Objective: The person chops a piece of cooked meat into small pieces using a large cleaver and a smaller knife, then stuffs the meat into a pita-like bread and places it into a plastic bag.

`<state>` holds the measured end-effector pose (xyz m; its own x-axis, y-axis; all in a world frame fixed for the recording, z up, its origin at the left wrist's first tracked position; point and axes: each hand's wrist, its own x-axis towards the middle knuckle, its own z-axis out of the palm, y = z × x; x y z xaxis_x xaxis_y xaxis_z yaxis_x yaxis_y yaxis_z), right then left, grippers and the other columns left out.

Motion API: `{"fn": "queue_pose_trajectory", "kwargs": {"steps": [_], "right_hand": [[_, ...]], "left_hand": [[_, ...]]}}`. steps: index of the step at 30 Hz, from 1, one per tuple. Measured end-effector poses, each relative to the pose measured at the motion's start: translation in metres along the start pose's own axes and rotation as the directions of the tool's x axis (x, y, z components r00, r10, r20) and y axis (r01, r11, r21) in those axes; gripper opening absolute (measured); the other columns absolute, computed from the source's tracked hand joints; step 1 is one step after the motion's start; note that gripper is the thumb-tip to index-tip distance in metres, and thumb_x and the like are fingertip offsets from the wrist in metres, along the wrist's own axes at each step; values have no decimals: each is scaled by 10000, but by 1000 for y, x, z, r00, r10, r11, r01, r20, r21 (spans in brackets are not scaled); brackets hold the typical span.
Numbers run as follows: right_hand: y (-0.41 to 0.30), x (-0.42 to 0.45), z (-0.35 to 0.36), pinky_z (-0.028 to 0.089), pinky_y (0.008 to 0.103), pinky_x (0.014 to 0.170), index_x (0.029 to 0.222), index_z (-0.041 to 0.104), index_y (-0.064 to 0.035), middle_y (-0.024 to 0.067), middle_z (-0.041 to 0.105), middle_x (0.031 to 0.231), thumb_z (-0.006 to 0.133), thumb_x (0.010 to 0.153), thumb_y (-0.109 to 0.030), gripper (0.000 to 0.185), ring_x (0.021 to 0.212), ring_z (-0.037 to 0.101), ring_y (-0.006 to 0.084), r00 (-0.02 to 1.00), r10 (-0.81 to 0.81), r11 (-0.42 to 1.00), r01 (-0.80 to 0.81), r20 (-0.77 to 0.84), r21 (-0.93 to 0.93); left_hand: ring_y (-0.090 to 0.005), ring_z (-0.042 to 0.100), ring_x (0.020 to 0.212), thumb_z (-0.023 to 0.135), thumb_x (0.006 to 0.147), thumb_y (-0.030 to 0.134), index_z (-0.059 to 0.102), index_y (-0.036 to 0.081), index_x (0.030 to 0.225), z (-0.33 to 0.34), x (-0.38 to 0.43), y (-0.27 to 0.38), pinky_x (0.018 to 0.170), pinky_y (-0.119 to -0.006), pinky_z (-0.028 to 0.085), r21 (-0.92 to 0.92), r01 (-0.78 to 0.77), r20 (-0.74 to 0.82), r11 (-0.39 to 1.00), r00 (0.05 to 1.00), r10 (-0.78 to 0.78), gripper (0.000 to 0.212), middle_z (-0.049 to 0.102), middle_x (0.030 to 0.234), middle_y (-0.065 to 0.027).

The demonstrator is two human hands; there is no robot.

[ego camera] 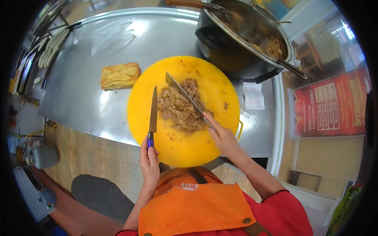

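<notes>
On a round yellow cutting board (pixel 183 153) lies a heap of chopped cooked meat (pixel 177 109). My left hand (pixel 150 162) grips the blue-and-black handle of a narrow kitchen knife (pixel 153 112), its blade pointing away from me along the heap's left edge. In my right hand (pixel 221 134) is a cleaver (pixel 184 94), held at a slant over the meat with its edge hidden from view. Whether the cleaver touches the board I cannot tell. A flaky golden flatbread (pixel 120 76) rests on the steel table just left of the board.
A big dark pot (pixel 233 56) of stewed meat stands at the back right, with a ladle handle (pixel 292 67) jutting over its rim. Near it lies a printed paper packet (pixel 254 96). The steel table (pixel 79 103) carries a plastic sheet (pixel 112 35); pale dough strips (pixel 54 48) sit far left.
</notes>
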<state>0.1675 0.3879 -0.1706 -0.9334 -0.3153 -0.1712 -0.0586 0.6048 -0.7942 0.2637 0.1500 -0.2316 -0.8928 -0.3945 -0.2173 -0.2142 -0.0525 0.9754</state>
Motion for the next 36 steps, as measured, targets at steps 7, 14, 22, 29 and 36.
{"fn": "queue_pose_trajectory", "kwargs": {"steps": [7, 14, 22, 29, 36], "right_hand": [[-10, -14, 16, 468, 310, 894, 1406, 387, -206, 133, 558, 1273, 490, 917, -102, 510, 1070, 603, 283, 985, -86, 993, 98, -150, 70], [-37, -5, 5, 492, 331, 832, 1416, 364, -203, 196, 564, 1219, 488, 919, -97, 524, 980, 618, 351, 984, -169, 985, 166, -56, -53], [-43, 0, 8, 471, 346, 877, 1413, 370, -165, 213, 536, 1260, 465, 923, -89, 506, 1049, 602, 328, 983, 186, 981, -185, 8, -54], [3, -6, 36, 463, 266, 643, 1427, 357, -133, 105, 632, 980, 426, 926, -66, 509, 645, 531, 134, 930, -192, 979, 161, -314, -121], [-12, -8, 30, 472, 266, 680, 1428, 356, -129, 127, 572, 1223, 434, 923, -65, 514, 700, 550, 137, 968, 80, 990, -48, -240, 133]], "left_hand": [[-37, 387, 586, 429, 997, 194, 408, 55, 1358, -10, -2, -3, 486, -190, 317, -108, 84, -36, 991, 995, -88, 387, 492, 790, 14], [-28, 357, 540, 424, 999, 212, 415, 70, 1349, -14, 2, -11, 458, -175, 287, -117, 92, -30, 989, 995, -96, 378, 476, 773, 22], [-49, 428, 597, 442, 970, 144, 488, 16, 1291, -30, 54, -7, 505, -200, 347, 55, 15, 68, 998, 998, -18, 349, 516, 774, 3], [-58, 442, 609, 506, 935, 130, 572, -5, 1218, -44, 101, 65, 534, -203, 362, 268, 89, 259, 959, 953, -160, 320, 506, 691, 7], [-209, 619, 817, 516, 924, 70, 556, 9, 1215, -44, 48, 68, 737, -294, 477, 431, -203, 348, 879, 937, 46, 301, 646, 908, -165]]}}
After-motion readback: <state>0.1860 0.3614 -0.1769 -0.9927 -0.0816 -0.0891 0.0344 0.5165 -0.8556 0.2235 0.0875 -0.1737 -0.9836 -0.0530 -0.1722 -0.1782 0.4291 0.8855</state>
